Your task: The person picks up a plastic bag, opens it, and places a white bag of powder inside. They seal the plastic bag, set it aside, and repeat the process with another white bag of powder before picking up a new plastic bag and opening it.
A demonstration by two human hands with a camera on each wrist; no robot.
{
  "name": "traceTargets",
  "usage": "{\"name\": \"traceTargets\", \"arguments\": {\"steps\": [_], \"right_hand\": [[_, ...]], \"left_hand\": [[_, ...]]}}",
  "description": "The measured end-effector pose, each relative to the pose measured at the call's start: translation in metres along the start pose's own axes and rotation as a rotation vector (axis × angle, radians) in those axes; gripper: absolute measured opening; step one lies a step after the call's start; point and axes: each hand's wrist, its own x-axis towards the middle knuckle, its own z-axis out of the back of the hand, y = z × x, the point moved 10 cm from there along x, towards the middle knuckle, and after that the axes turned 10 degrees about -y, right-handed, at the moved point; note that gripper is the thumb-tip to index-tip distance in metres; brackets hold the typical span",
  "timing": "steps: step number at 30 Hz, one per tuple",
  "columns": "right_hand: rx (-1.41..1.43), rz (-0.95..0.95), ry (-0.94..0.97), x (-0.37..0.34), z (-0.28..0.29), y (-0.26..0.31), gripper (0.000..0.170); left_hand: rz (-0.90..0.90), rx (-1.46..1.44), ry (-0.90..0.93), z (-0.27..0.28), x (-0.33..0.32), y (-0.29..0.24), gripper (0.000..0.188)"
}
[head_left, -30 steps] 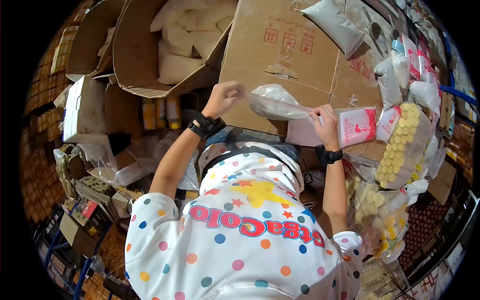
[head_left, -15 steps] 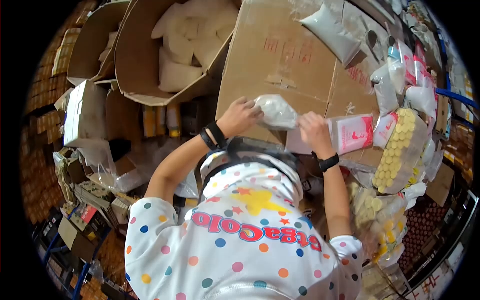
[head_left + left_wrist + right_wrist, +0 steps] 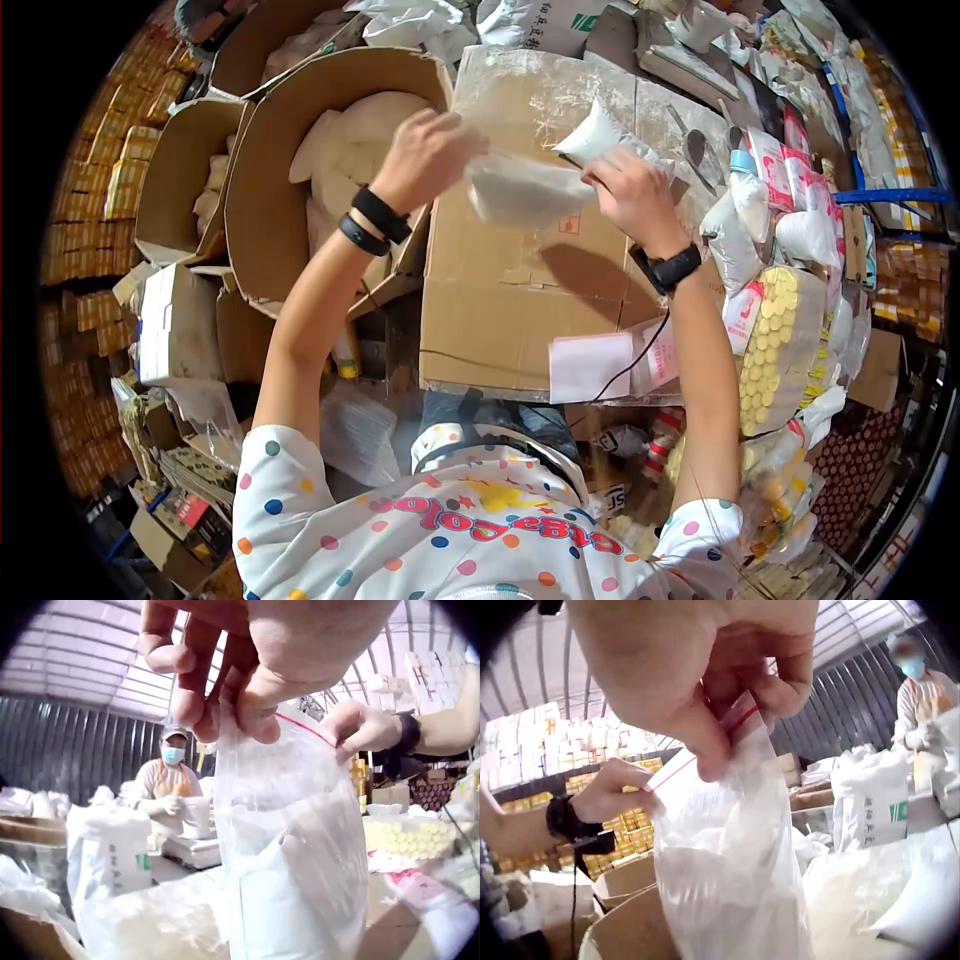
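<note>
Bag (image 3: 528,192) has shifted farther over the box (image 3: 490,325), left hand (image 3: 425,158) and right hand (image 3: 635,192) pinching its top (I'd keep that taut).

A carton (image 3: 262,195) stands left of the left hand (image 3: 425,158), a scoop (image 3: 694,147) and pink packets (image 3: 768,163) right of the right hand (image 3: 637,198), a masked person (image 3: 172,780) beyond both.

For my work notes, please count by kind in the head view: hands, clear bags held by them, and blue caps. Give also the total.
Hands: 2, left hand and right hand
Held clear bag: 1
Blue cap: 1
Total: 4
</note>
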Motion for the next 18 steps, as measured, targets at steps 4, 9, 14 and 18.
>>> {"name": "traceTargets", "arguments": {"steps": [4, 9, 14, 18], "right_hand": [[-0.132, 0.068, -0.05, -0.005, -0.04, -0.02, 0.007], [-0.086, -0.132, 0.198, -0.095, -0.108, -0.038, 0.005], [0.013, -0.417, 0.444, -0.256, -0.111, -0.03, 0.007], [-0.01, -0.728, 0.898, -0.413, -0.101, 0.009, 0.065]], "left_hand": [[-0.114, 0.122, -0.006, -0.018, 0.003, 0.006, 0.007], [0.025, 0.013, 0.547, -0.165, -0.129, -0.013, 0.021], [0.175, -0.329, 0.744, -0.201, -0.22, -0.135, 0.01], [0.178, -0.686, 0.843, -0.195, -0.261, -0.274, 0.011]]}}
